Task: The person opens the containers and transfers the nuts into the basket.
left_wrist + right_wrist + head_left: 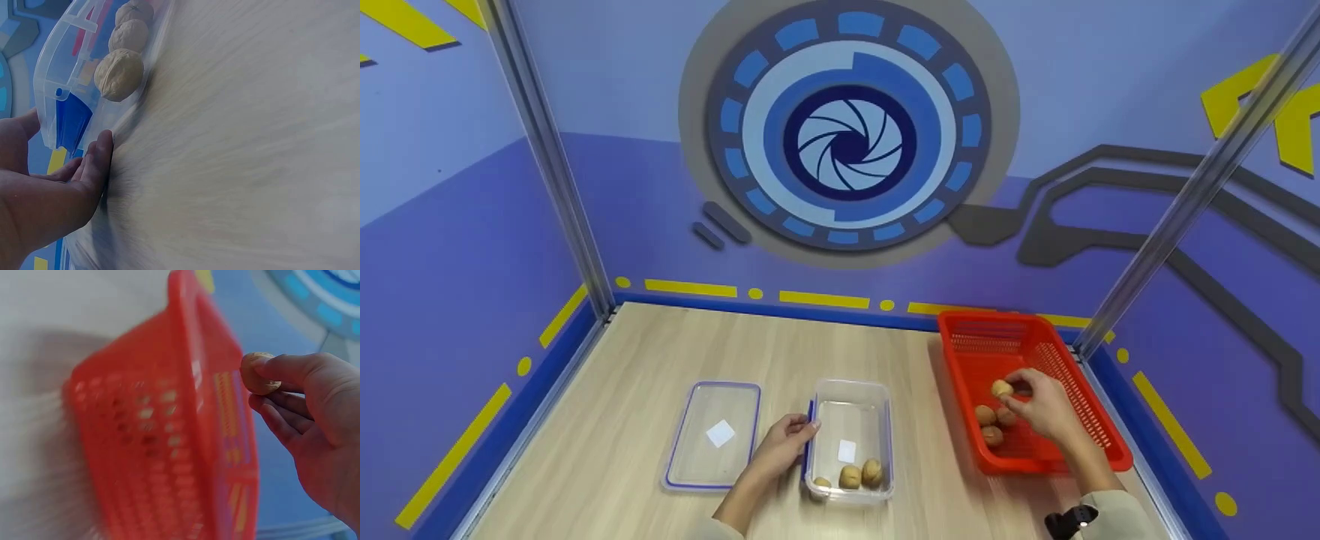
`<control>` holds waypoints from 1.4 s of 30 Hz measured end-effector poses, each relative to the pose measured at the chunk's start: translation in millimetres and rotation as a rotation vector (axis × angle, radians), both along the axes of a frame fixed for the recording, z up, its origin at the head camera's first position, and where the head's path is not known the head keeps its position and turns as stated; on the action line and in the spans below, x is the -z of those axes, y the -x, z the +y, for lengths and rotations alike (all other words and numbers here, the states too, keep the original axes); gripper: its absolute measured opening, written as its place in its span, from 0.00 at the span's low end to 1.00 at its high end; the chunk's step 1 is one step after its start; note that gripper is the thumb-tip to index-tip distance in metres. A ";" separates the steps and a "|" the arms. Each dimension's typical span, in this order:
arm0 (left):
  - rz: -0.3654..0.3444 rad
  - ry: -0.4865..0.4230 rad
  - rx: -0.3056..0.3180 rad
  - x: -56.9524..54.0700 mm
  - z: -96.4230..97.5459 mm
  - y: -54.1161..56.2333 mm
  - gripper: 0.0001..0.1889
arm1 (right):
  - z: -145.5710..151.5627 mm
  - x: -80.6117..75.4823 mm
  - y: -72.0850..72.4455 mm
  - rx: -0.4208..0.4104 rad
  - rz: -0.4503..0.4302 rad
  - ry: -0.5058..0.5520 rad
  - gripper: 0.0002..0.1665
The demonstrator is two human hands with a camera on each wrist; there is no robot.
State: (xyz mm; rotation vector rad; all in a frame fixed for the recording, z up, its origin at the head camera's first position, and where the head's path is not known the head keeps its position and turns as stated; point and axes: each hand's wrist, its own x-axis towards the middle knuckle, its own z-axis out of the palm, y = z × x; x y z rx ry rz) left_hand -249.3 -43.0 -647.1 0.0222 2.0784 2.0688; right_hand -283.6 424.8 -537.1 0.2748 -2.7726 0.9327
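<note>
My right hand (1041,405) pinches a walnut (1001,388) between thumb and fingertips over the red basket (960,397). In the right wrist view this walnut (260,373) is above the basket's rim. Several more walnuts (992,436) lie inside the basket, partly hidden by the hand. My left hand (781,448) holds the left side of a clear plastic box (851,390), its thumb at the rim and its fingers outside, by a blue latch (72,121). Three walnuts (850,477) sit along the box's near end.
A clear lid with a blue seal (712,405) and a white label lies left of the box. Wood-patterned table (660,337) lies under everything. Printed panels (645,202) and metal posts (551,165) enclose it at the back and sides, with the basket near the right post.
</note>
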 end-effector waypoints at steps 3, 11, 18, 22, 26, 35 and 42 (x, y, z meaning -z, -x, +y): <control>-0.012 -0.014 0.009 -0.3 0.0 0.0 0.35 | 11.8 11.5 0.8 0.035 -0.024 -0.009 0.17; -0.010 -0.015 0.008 1.2 2.4 3.6 0.36 | 29.8 34.2 1.3 0.065 -0.093 -0.055 0.13; -0.019 -0.023 0.011 -4.0 1.0 0.1 0.37 | 33.0 46.1 4.6 0.056 -0.156 -0.119 0.11; -0.003 -0.017 0.009 -3.2 0.0 0.2 0.36 | 31.4 48.7 6.6 0.029 -0.172 -0.150 0.11; 0.013 -0.007 0.006 -2.9 0.2 0.5 0.35 | 30.2 49.4 6.9 0.014 -0.201 -0.179 0.12; 0.011 0.020 0.011 3.0 1.3 2.3 0.35 | 28.3 51.9 7.5 -0.015 -0.245 -0.238 0.13; 0.005 0.034 -0.002 0.9 0.1 0.6 0.35 | 28.7 50.2 10.0 -0.021 -0.270 -0.229 0.14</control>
